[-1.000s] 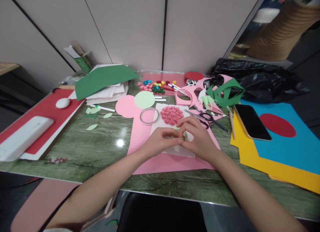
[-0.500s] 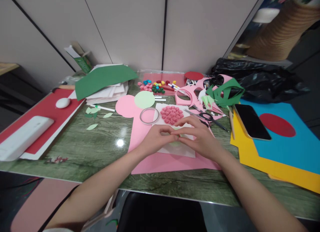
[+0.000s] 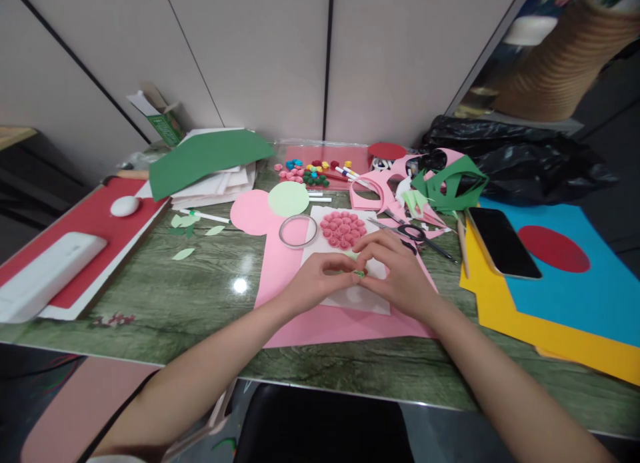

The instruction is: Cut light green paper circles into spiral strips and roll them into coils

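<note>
My left hand [image 3: 314,282] and my right hand [image 3: 397,271] meet over a white card [image 3: 361,300] that lies on a pink sheet [image 3: 306,323]. Both pinch a small green paper piece [image 3: 359,273] between their fingertips. Just beyond the fingers, a cluster of pink rolled paper rosettes [image 3: 343,228] sits on the card. A clear ring [image 3: 299,230] lies to the left of the rosettes.
Scissors [image 3: 413,234], pink and green cut scraps [image 3: 453,180] and a phone [image 3: 502,241] on yellow and blue sheets [image 3: 575,296] lie to the right. Small coloured paper rolls [image 3: 306,170], markers, a light green disc [image 3: 289,198], a paper stack with a green sheet [image 3: 206,158] and a white device [image 3: 45,274] lie behind and left.
The fingertips of both hands shifted slightly over the white card, first flattening down toward it, then lifting back into a pinch on the green piece.
</note>
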`<state>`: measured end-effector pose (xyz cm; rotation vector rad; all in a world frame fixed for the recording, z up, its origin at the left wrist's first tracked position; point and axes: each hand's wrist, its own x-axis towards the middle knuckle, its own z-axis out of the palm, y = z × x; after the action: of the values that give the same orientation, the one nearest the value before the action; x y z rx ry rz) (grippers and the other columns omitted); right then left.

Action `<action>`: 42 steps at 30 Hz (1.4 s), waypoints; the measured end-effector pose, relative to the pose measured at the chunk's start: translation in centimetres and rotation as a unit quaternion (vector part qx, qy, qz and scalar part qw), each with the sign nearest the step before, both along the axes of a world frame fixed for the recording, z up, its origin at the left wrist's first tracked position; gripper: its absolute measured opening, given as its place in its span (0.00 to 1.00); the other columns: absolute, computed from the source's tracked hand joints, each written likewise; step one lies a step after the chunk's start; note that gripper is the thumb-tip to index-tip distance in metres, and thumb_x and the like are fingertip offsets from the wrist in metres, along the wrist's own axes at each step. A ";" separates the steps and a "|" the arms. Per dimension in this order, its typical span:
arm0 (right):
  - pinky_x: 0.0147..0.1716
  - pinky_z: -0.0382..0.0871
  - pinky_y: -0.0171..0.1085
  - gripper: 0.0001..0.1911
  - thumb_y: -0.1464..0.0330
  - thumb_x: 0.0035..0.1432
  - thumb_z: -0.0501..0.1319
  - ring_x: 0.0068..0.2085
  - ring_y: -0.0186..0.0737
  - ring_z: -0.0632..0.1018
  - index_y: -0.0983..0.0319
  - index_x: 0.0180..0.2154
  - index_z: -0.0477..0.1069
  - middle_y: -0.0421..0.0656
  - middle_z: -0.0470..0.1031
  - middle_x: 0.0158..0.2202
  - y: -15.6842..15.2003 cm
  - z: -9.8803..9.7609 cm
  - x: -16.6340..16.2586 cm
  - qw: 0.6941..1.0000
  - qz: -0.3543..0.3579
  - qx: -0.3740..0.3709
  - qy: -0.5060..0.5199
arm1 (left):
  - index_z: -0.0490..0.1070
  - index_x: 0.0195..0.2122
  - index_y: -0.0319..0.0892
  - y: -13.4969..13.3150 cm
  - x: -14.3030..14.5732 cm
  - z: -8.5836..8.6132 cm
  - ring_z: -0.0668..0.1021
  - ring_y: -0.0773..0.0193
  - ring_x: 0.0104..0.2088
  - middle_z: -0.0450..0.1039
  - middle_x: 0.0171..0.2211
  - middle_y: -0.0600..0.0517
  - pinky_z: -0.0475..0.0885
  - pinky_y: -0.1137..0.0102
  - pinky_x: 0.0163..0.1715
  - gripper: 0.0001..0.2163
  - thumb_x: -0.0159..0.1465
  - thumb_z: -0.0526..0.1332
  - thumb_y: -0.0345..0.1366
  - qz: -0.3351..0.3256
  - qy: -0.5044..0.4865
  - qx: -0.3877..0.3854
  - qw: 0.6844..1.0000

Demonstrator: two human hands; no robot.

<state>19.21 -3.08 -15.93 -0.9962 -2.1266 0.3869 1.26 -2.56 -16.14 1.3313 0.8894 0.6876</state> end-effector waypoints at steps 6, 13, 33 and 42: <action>0.43 0.65 0.45 0.10 0.78 0.49 0.62 0.42 0.44 0.73 0.59 0.27 0.63 0.42 0.71 0.37 -0.1 -0.4 -0.3 1.000 0.002 -0.010 0.010 | 0.77 0.31 0.39 -0.1 0.1 -0.2 0.75 0.62 0.36 0.77 0.32 0.50 0.66 0.69 0.39 0.06 0.56 0.64 0.35 0.002 -0.009 -0.003 1.000; 0.43 0.67 0.45 0.05 0.74 0.54 0.62 0.42 0.44 0.74 0.57 0.32 0.71 0.43 0.72 0.38 -0.2 0.3 -0.1 1.000 0.008 0.013 0.004 | 0.76 0.29 0.40 0.0 0.0 0.2 0.75 0.62 0.34 0.77 0.30 0.52 0.67 0.68 0.39 0.04 0.53 0.64 0.34 0.033 -0.010 -0.009 0.999; 0.44 0.65 0.45 0.06 0.75 0.54 0.64 0.43 0.45 0.74 0.59 0.30 0.70 0.43 0.72 0.39 -0.1 0.2 0.2 1.000 -0.007 0.014 -0.005 | 0.76 0.32 0.39 -0.1 0.0 0.1 0.74 0.61 0.39 0.76 0.34 0.50 0.65 0.68 0.42 0.05 0.56 0.62 0.32 0.021 0.007 0.054 0.998; 0.43 0.63 0.44 0.10 0.78 0.50 0.63 0.42 0.44 0.73 0.60 0.27 0.64 0.42 0.72 0.37 -0.1 -0.3 0.0 1.000 0.011 0.011 0.005 | 0.76 0.30 0.40 -0.1 0.2 -0.2 0.75 0.64 0.36 0.76 0.32 0.52 0.66 0.68 0.41 0.04 0.55 0.65 0.34 0.011 -0.028 -0.002 1.000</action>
<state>19.16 -3.14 -16.18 -0.9579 -2.1297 0.3761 1.49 -2.70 -16.36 1.2954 0.8609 0.7359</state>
